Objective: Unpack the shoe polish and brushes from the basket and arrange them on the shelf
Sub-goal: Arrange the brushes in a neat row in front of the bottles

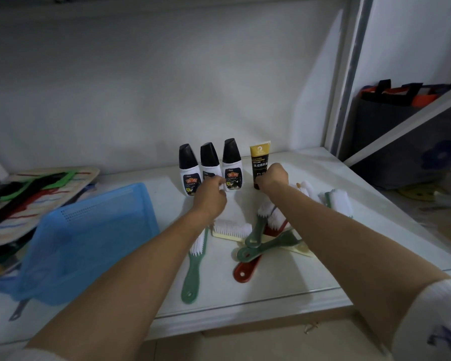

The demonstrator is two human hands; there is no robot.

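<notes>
Three white polish bottles with black caps stand in a row on the white shelf [310, 269]: the left bottle [188, 168], the middle bottle [209, 160] and the right bottle [232, 162]. A gold and black polish tube [259, 157] stands upright to their right. My left hand [211, 196] pinches the base of the middle bottle. My right hand [272, 177] is closed around the tube's lower end. Several white-bristled brushes lie in front: a green brush [193, 272], a cream brush [231, 230], a red brush [246, 269], and crossed green brushes [266, 246].
A blue plastic basket [89, 238] lies tipped on the shelf's left. Striped cloth and dark straps [31, 194] are piled behind it. Another brush [340, 200] lies at the right. A dark bag with orange trim [391, 121] stands beyond the shelf post [349, 82].
</notes>
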